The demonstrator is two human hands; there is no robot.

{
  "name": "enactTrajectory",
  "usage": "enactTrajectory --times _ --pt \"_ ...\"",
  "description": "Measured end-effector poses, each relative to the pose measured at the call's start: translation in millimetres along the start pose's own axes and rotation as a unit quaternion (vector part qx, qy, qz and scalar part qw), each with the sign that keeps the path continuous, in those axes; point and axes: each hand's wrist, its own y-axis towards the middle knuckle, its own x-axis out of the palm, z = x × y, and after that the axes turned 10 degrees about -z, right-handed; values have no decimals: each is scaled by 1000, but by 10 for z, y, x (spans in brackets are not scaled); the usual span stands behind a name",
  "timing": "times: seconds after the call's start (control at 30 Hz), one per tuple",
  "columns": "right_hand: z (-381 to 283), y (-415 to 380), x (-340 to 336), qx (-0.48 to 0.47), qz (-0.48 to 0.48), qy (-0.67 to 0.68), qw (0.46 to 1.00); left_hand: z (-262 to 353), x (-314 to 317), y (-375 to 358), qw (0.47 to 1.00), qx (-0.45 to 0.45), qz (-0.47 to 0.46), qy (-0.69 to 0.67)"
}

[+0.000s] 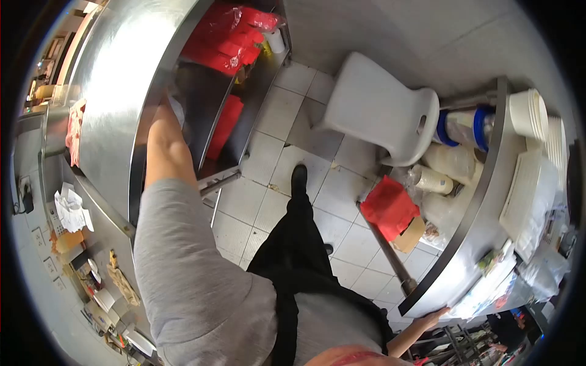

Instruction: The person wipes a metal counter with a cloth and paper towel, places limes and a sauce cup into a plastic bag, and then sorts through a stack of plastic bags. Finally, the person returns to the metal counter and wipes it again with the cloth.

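Note:
My left arm (pixel 168 143), in a grey sleeve, reaches in under the steel tabletop (pixel 122 55) toward the shelf. The hand itself is hidden by the table edge and shadow. Beside my wrist is a pale, see-through thing (pixel 177 111) that looks like plastic. Red plastic bags (pixel 226 39) lie on the shelf ahead of that hand, and more red plastic (pixel 226 125) shows on the level below. On the other side, my right hand (pixel 432 318) rests on the edge of the right-hand steel table (pixel 455 268), fingers out, near a plastic-wrapped packet (pixel 482 296).
A white plastic chair (pixel 378 104) stands on the tiled floor (pixel 262 158) by the wall. Under the right table are stacked cups (pixel 430 180), tubs with blue rims (pixel 467 128) and a red bag (pixel 390 207). White containers (pixel 528 113) stand on top.

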Motion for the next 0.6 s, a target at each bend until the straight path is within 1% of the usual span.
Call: enactTrajectory --times 0.03,0.07,0.1,0.13,0.17,0.2,0.23,0.27,0.3,0.33,0.37,0.4,0.43,0.5,0.53,0.57,0.6 --pt "-85 -97 59 9 11 -5 1000 -41 132 -149 985 39 0 167" --pt "-120 -152 118 15 20 -6 1000 -72 256 -216 942 77 6 327" --pt "-85 -177 128 17 18 -8 1000 -14 316 -258 872 113 15 476" --pt "-83 -172 126 13 17 -11 1000 316 512 -588 949 54 55 305" --pt "-97 -133 103 4 16 -15 1000 582 784 -881 986 18 121 115" --pt "102 112 -14 -28 14 -1 999 737 1449 -1399 946 18 50 321" --pt "-144 -234 194 -35 42 -18 998 1346 1227 -1999 970 130 -184 93" --pt "-132 -159 161 -16 30 -23 999 1555 1676 -2469 945 171 -230 156" --pt "-43 -63 104 5 27 -19 999 1484 2497 -2942 959 246 -141 24" --pt "17 -29 103 -25 -20 1 999 1992 2276 -3449 938 207 -278 -16" --pt "46 -51 109 -54 -47 25 997 2324 2157 -3811 910 288 -298 15" --pt "25 -130 157 -63 -55 39 996 2502 2189 -4083 886 378 -270 -10" --pt "196 -9 117 -92 -34 45 994 2695 2218 -4304 848 468 -245 -42" --pt "367 41 68 -86 40 -81 992 3103 2113 -4594 768 547 -332 -22" --pt "448 68 26 -76 78 -141 984 3272 2064 -4699 733 604 -309 -46" --pt "3 -413 40 -18 -34 -30 999 3397 1992 -4775 703 628 -324 -80" --pt "358 -303 -125 -31 -90 -39 995 3464 1919 -4853 676 644 -340 -112"
